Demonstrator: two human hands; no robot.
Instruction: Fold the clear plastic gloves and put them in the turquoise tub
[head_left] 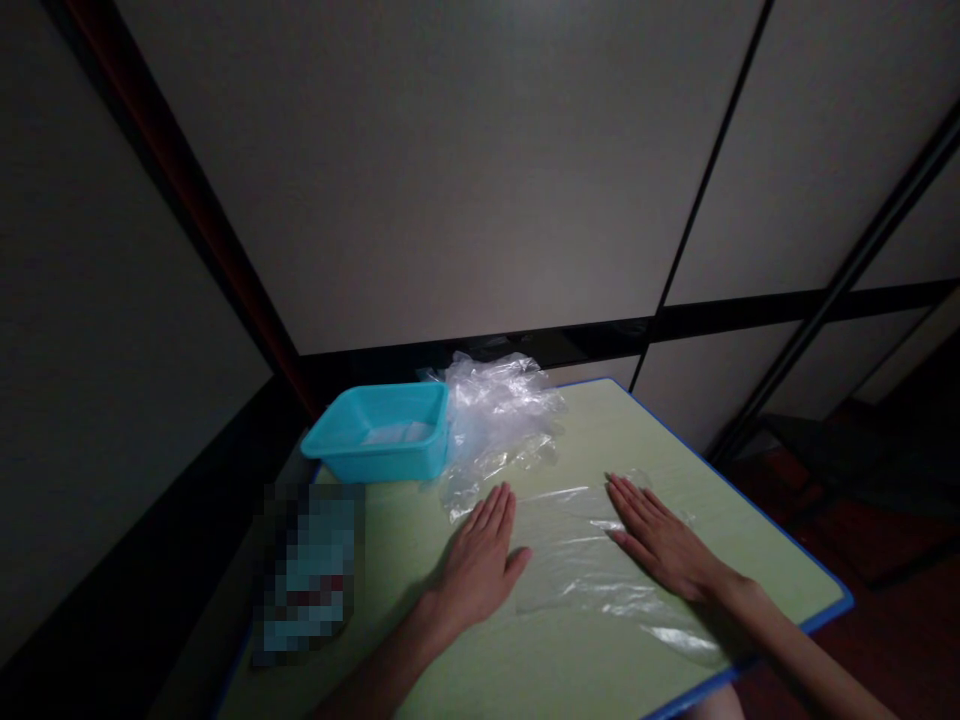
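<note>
Head view: smoothing bag (570, 545) flat, left hand (480, 562) and right hand (661, 542) palms down, fingers (496, 508) together, creases left behind right fingers, pile (499, 410) and tub (382, 435) beyond fingertips untouched.

Plastic sheet (577, 565) is spread flat on the surface (570, 665), toward its near right part. Left hand (480, 565) is laid palm down at the sheet's left edge, right hand (660, 540) on its right part, well apart. Tub (379, 440) is set at the far left corner; crumpled plastic heap (499, 405) is piled against its right side. Blurred item (307, 570) is placed before the tub, at the left edge
</note>
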